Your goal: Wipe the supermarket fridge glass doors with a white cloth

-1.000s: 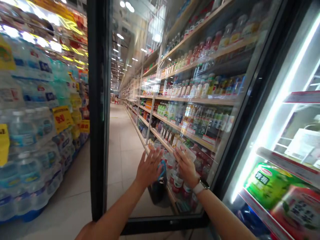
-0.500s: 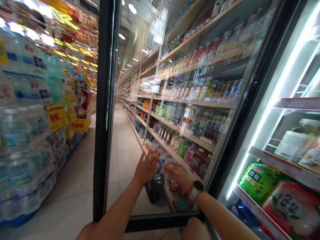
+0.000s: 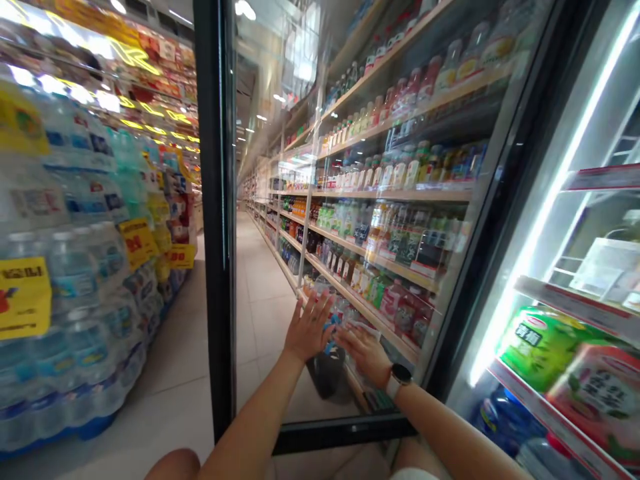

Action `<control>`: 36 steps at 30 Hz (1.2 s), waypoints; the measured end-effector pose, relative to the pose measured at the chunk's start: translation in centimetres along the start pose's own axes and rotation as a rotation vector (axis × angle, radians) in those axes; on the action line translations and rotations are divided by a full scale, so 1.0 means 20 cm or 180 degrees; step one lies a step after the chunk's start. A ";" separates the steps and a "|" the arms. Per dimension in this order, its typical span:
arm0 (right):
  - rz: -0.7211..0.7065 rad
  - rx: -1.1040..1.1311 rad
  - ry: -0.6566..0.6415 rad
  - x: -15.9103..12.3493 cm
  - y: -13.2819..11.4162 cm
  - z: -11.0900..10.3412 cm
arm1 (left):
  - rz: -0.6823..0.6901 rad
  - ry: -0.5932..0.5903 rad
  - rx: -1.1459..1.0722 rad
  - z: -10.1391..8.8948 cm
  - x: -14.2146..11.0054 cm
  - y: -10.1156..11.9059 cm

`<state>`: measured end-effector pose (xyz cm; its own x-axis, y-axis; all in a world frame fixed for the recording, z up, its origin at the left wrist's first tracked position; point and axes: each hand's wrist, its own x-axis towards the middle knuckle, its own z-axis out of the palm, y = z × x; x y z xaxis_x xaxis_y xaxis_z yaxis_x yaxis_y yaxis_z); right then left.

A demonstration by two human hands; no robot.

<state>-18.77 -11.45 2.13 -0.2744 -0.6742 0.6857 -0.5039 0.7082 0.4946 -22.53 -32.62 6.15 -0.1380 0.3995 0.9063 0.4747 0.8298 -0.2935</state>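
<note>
My left hand (image 3: 311, 325) is raised against the glass door (image 3: 265, 267) of an open upright cooler, palm forward and fingers spread. Just right of it, my right hand (image 3: 364, 350) lies flattened toward the same pane, fingers stretched out and close together, a watch (image 3: 400, 378) on its wrist. A pale edge shows beyond the right fingers; whether it is a reflection or a thin cloth, I cannot tell. Between the hands, a blue-and-white patch (image 3: 330, 330) and a dark shape (image 3: 327, 373) appear in the glass, too unclear to name.
The door's black frame (image 3: 213, 233) stands on the left. Stacked water bottles (image 3: 75, 267) with yellow price signs (image 3: 23, 298) line the aisle. Drink shelves (image 3: 380, 193) show in the glass. At right, lit cooler shelves hold a green pack (image 3: 533, 343) and a red pack (image 3: 593, 393).
The view has shifted, so the door, both hands and the bottle stacks sit further right in it. Both hands stay close together at the glass in much the same pose.
</note>
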 end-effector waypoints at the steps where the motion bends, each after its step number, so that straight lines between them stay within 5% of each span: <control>1: -0.0078 0.0038 -0.0046 -0.02 -0.01 0.00 | -0.0001 -0.0020 0.0010 0.00 0.00 0.00; 7: -0.0175 0.0068 -0.0028 0.13 0.15 -0.11 | -0.0018 -0.0101 0.0016 0.00 -0.01 0.01; 14: 0.0955 0.0102 0.1172 0.47 0.31 -0.22 | -0.0050 -0.0121 0.0015 -0.03 0.00 0.02; 18: 0.0892 0.0246 0.1055 0.41 0.20 -0.15 | -0.0017 -0.0079 0.0080 -0.04 0.00 0.02; 22: 0.0524 0.0195 0.0607 0.20 0.01 -0.02 | 0.0042 -0.0042 0.0051 -0.02 0.00 0.01; 26: 0.0621 0.0086 0.0434 0.04 -0.08 0.06 | 0.0099 -0.0004 -0.0072 0.00 -0.01 -0.01; 32: 0.0233 0.0027 0.0279 0.19 0.11 -0.06 | 0.0109 0.0052 -0.0138 0.01 0.00 -0.03; 36: 0.0739 -0.0100 0.0670 0.39 0.25 -0.16 | 0.0086 0.0087 -0.0151 0.02 0.01 -0.03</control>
<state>-20.67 -12.48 11.64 -0.2019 -0.4378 0.8761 -0.4211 0.8464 0.3260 -23.14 -32.94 6.46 -0.1011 0.4103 0.9063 0.5186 0.7992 -0.3040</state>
